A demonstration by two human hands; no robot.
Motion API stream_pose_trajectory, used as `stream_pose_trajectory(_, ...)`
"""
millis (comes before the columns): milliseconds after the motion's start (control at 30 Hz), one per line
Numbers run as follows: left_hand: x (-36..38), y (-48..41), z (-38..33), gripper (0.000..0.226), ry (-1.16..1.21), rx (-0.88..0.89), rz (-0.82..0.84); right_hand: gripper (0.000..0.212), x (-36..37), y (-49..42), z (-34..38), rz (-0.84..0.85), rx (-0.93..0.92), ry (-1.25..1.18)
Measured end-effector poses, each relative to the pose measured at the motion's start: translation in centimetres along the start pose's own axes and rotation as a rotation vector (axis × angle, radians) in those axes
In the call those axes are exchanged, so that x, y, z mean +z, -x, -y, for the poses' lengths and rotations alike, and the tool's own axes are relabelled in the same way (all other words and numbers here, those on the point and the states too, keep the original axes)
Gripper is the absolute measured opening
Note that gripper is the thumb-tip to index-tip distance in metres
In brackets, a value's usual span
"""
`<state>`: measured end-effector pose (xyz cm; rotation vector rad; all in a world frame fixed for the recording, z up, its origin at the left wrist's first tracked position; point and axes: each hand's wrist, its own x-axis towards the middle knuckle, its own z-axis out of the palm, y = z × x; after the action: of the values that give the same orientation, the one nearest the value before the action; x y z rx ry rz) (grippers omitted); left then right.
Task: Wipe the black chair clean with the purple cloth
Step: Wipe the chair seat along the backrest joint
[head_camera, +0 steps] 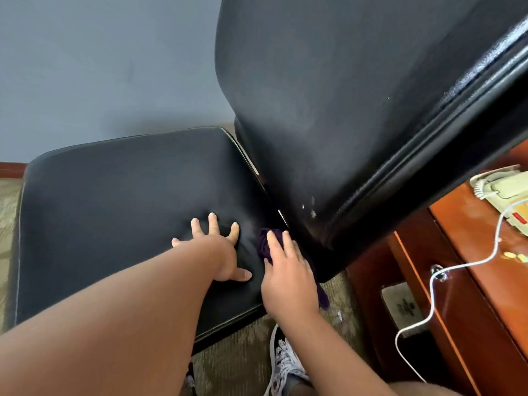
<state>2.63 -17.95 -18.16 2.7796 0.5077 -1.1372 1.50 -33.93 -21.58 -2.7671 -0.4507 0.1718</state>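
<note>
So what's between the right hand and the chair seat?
The purple cloth, bunched under the right hand on the black chair's seat. The head view shows it.

I see the black chair (pixel 114 210) close up: padded seat level, tall backrest rising on the right. The purple cloth (pixel 263 247) lies bunched where they meet, one end dangling.

Left hand (pixel 217 252) and right hand (pixel 288 277) palm down, side by side.
The left hand lies flat, fingers spread wide, thumb pointing toward the right hand just beside it, whose fingers lie straight and close together. Both bare forearms (pixel 128 324) reach forward.
</note>
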Motion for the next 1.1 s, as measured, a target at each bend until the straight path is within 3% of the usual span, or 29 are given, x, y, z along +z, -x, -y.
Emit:
stream_pose_trajectory(200,-0.1,0.4,0.0,0.113,0.029,0.019,-0.008,0.059,0.6,1.8,0.1,-0.027,0.08,-0.065)
stream_pose_trajectory(533,-0.4,0.0,0.2,0.116,0.052,0.032,0.018,0.057,0.0,-8.8,3.1,0.094,-0.035,-0.142)
stream_pose_trajectory(833,-0.8,0.2,0.2,0.113,0.065,0.043,0.03,0.058,0.5,-17.4,7.7,0.064,-0.031,-0.21)
stream_pose_trajectory(1100,-0.7,0.7,0.5,0.111,0.019,0.051,0.02,0.057,0.6,-17.1,6.4,0.07,-0.047,-0.147)
